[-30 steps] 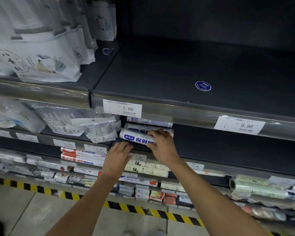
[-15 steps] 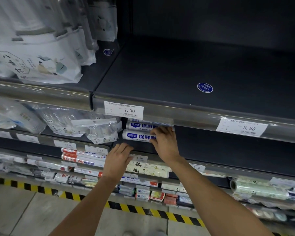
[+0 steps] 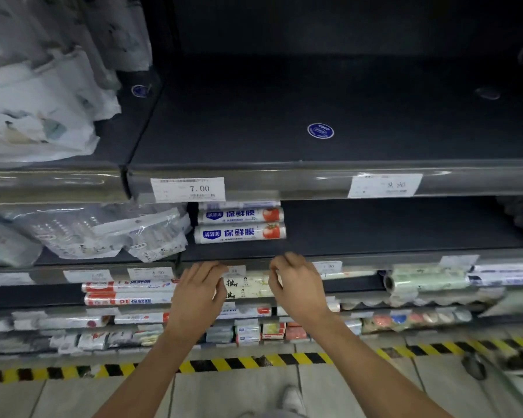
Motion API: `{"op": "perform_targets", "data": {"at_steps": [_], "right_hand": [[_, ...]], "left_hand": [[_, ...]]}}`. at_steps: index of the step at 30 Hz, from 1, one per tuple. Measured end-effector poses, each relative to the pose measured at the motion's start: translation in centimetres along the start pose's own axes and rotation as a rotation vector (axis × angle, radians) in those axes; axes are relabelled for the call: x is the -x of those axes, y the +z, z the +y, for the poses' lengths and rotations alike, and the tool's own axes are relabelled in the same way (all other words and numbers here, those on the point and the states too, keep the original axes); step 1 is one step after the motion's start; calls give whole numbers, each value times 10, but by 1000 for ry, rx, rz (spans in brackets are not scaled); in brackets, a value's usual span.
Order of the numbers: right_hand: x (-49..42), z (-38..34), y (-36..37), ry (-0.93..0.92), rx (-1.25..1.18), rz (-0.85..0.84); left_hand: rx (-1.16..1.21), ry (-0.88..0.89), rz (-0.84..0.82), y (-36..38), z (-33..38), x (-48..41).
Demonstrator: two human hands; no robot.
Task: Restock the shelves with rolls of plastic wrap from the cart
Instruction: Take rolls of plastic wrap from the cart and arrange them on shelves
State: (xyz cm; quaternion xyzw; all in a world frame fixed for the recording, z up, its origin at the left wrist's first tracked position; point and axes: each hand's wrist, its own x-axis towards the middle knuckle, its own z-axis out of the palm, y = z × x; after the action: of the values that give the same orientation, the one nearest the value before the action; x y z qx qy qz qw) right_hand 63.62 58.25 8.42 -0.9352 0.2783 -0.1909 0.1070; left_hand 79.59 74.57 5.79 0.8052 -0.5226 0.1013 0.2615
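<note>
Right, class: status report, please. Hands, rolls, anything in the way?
Left hand and right hand empty, at shelf edge. Plastic wrap rolls lying shelved, untouched. Nothing blocking.

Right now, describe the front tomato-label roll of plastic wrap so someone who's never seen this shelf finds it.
Find the 7.00 price tag on the rail of the dark upper shelf. Directly under it, white rolls with blue labels and a tomato picture lie side by side. Yours is the front roll, nearest the shelf edge; its twin sits behind it.

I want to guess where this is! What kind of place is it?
Probably a shop aisle: printed price tags along the shelves, and matching plastic wrap rolls stacked for sale.
</note>
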Motion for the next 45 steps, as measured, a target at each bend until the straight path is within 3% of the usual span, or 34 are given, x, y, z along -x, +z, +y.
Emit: {"op": "perform_targets", "data": {"at_steps": [6, 13, 24, 29, 34, 45], "right_hand": [[117, 13, -4, 258, 202, -116], [261, 2, -19, 680, 256, -59], [442, -18, -66, 1257, 239, 46], [484, 3, -82, 1370, 210, 99], [507, 50, -100, 1355, 169, 107], [474, 245, -165, 1272, 180, 23]], "left_hand": [[53, 215, -258, 14, 45, 33], [125, 491, -587, 46, 105, 76], [289, 881, -781, 71, 245, 138], [300, 912, -809, 84, 306, 150], [269, 904, -838, 98, 352, 149], [200, 832, -883, 151, 414, 113]]}}
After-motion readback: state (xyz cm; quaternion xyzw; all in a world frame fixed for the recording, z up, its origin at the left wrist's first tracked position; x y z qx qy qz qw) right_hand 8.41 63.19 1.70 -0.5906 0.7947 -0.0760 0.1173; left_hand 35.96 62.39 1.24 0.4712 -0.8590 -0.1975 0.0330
